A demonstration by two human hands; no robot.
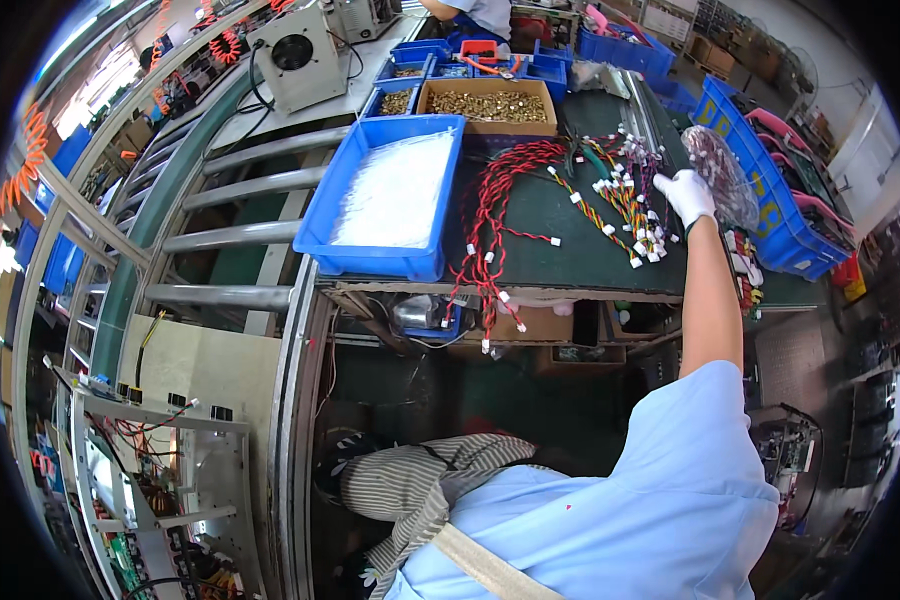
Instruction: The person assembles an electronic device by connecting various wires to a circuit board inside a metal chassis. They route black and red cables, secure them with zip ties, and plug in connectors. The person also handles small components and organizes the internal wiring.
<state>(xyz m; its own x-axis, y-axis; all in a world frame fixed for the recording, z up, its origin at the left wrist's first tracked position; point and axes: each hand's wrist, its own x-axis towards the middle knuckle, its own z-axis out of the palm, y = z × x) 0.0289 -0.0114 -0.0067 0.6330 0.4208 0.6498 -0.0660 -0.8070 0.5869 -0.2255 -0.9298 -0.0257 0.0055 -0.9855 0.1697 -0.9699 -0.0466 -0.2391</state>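
Observation:
My right hand, in a white glove, reaches to the right part of the green-topped bench. Its fingers are drawn together at a bunch of dark purple wires with white connectors; whatever sits between the fingertips is too small to make out. Left of the hand lie yellow, red and black twisted wire harnesses with white plugs. Farther left, a bundle of red and black twisted wires hangs over the bench's front edge. Pliers rest between the two groups. My left hand is out of view.
A blue bin of white strips stands left, beside a roller conveyor. Behind it sits a cardboard box of brass-coloured parts. A clear bag and a large blue crate flank the right. Another person is at the far end.

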